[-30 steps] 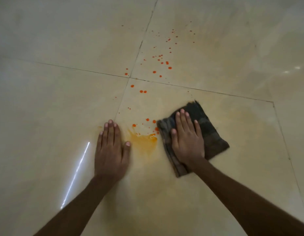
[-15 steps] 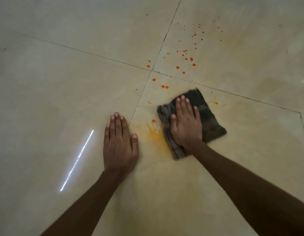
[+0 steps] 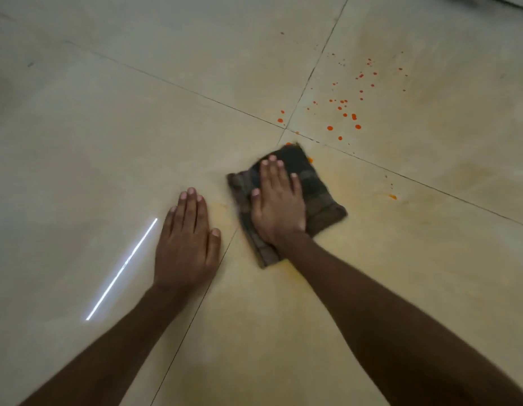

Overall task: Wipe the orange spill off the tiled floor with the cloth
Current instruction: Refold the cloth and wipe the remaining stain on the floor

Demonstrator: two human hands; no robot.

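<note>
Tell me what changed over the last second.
The right hand pushed the cloth forward over the orange puddle, toward the tile joint; only a faint smear remains there. The left hand stayed flat on the floor, and the far droplets remain unwiped.

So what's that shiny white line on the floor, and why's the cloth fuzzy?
Head view: the white streak is lamp glare on the glossy tiled floor, left of the left hand; the cloth edges blur under the right hand, probably from motion.
</note>
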